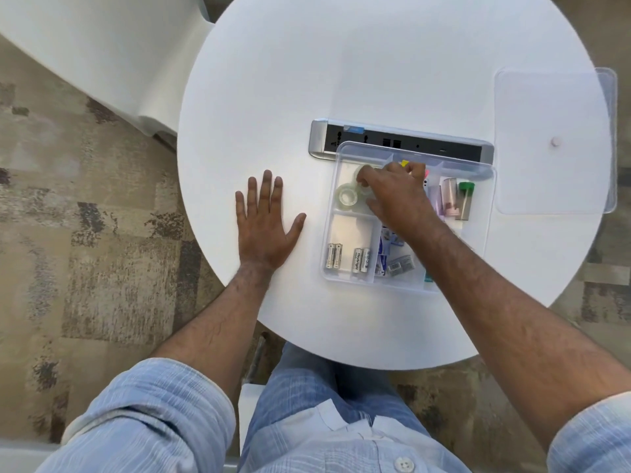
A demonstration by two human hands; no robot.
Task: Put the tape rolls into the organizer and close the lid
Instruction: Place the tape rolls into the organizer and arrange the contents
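Observation:
A clear plastic organizer [331, 233] with several compartments sits on the round white table [341, 80]. In its far-left compartment lies a clear tape roll [346, 196]. My right hand [392, 196] reaches into that compartment, its fingertips closed around a second clear tape roll [362, 173] at the far side; most of that roll is hidden by the fingers. My left hand [264, 220] lies flat on the table left of the organizer, fingers spread, holding nothing. The clear lid [553, 107] with a small white knob lies apart at the table's right edge, overhanging it.
A grey power strip [375, 138] is set into the table just behind the organizer. Other compartments hold batteries [348, 259], small boxes [399, 264], and tube-like items [457, 199]. A white chair [102, 56] stands at the far left on patterned carpet.

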